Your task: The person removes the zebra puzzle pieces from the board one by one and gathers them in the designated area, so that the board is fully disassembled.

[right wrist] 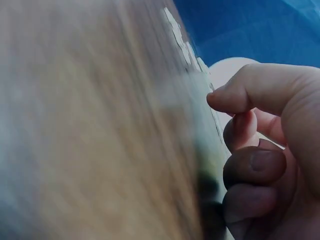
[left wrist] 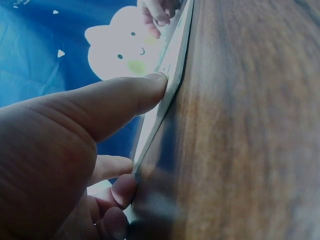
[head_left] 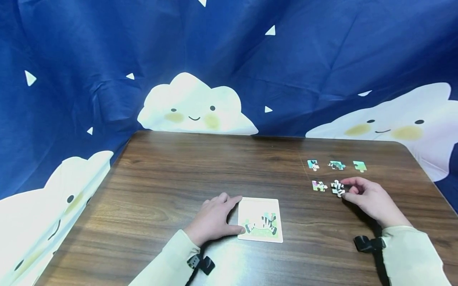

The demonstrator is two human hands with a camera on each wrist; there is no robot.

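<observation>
A square puzzle board (head_left: 250, 206) with a partly filled zebra picture lies on the table in front of me. My left hand (head_left: 214, 219) grips its left side, with the thumb over the lower left edge and the index finger at the upper left corner. In the left wrist view the thumb presses on the board (left wrist: 175, 70). Farther right, my right hand (head_left: 372, 198) holds a black-and-white striped puzzle piece (head_left: 337, 188) at its right edge, between thumb and index finger. The right wrist view barely shows that piece behind the thumb.
Beside the held piece lies a pink-and-striped puzzle piece (head_left: 319, 186). Behind them, in a row, are a blue-and-striped piece (head_left: 313, 165), a teal-and-green piece (head_left: 336, 165) and a green piece (head_left: 359, 166). A blue cloud-patterned curtain (head_left: 297, 71) hangs behind the wooden table (head_left: 157, 174).
</observation>
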